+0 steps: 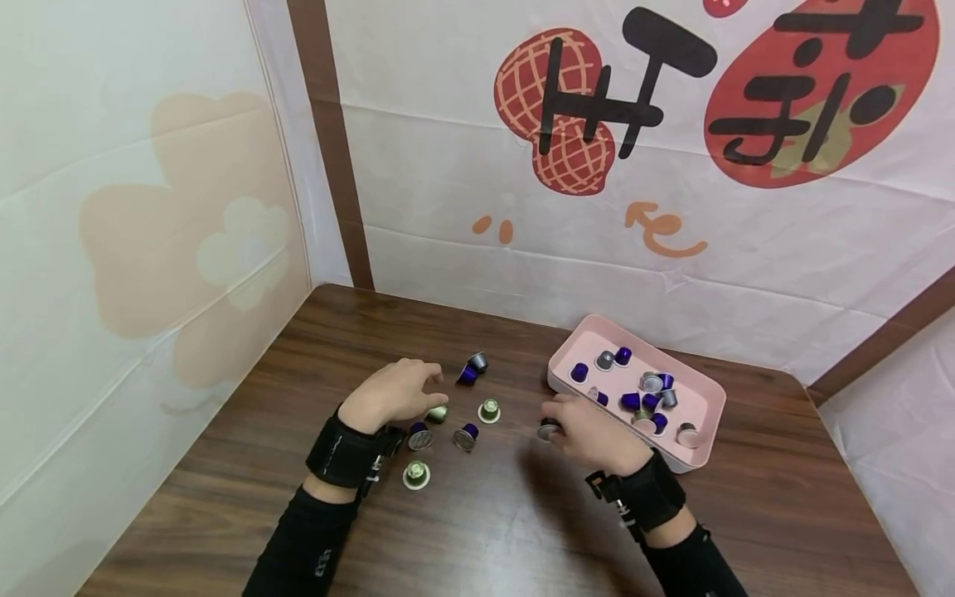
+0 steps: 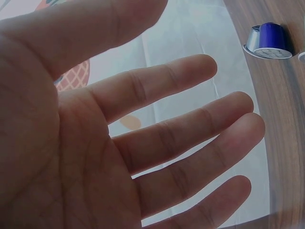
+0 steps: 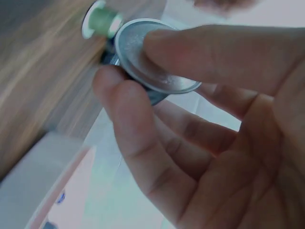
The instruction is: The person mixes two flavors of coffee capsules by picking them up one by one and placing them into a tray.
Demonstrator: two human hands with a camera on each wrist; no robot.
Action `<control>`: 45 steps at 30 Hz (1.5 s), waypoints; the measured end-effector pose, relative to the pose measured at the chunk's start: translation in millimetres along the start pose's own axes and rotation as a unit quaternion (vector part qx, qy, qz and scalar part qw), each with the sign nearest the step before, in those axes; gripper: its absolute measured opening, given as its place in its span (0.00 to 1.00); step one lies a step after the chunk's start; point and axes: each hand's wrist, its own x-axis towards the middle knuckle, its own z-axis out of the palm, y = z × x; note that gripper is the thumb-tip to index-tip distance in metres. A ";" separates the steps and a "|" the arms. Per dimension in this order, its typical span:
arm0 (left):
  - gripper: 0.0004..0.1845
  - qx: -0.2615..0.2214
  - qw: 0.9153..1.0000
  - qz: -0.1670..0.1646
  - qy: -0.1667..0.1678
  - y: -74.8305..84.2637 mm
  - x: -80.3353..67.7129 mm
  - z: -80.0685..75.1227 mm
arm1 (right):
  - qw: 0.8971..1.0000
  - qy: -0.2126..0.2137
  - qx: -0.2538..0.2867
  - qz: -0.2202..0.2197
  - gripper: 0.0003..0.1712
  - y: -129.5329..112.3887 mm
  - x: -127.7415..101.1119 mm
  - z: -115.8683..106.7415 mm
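Right hand grip: the right hand [image 1: 597, 433] pinches a grey capsule [image 1: 548, 429] between thumb and fingers; in the right wrist view the thumb [image 3: 209, 47] lies across the capsule's foil face [image 3: 152, 62] while a fingertip presses its dark body from below.
Grey capsule position: held just above the table [image 1: 485, 531], right beside the near left corner of the pink tray [image 1: 705, 398].
Left hand grip: the left hand [image 1: 395, 391] is released, holding nothing; the left wrist view shows the palm [image 2: 71, 157] open with the fingers [image 2: 190, 138] spread and nearly straight.
Nearest to the left hand: an olive-green capsule [image 1: 437, 413] lies on its side just under the fingertips; whether they touch it cannot be told. A purple capsule [image 1: 467, 375] and a grey one [image 1: 477, 361] lie together just beyond the fingers.
Other loose capsules: a green capsule [image 1: 489, 410] stands foil down between the two hands; two purple ones [image 1: 467, 436] [image 1: 419, 436] lie on their sides nearer the person; another green one [image 1: 416, 474] stands beside the left wrist.
Tray contents: a scatter of purple and grey capsules, most bunched toward the middle.
Wrists: each carries a black strap [image 1: 346, 452], over black sleeves.
Surroundings: white cloth walls with red and black print stand behind the dark wooden table.
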 end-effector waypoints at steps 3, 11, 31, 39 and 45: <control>0.17 -0.001 1.000 -0.001 0.000 -0.3 -0.4 -0.3 | 1.000 0.003 0.010 0.011 0.13 14.0 -2.5 -6.6; 0.16 -0.002 1.000 -0.001 0.002 -2.2 -1.7 2.6 | 0.999 0.009 0.008 0.030 0.13 41.7 -8.0 -21.2; 0.17 -0.004 1.000 -0.006 0.006 -1.6 -2.6 1.7 | 0.991 -0.036 -0.012 0.131 0.12 114.0 -3.3 -55.5; 0.17 -0.007 1.000 -0.002 0.009 -1.7 -3.7 0.7 | 0.983 -0.042 0.001 0.181 0.16 146.8 3.3 -50.6; 0.16 -0.005 1.000 -0.002 0.010 -3.7 -4.3 0.8 | 0.979 -0.062 0.028 0.195 0.16 156.8 0.4 -47.0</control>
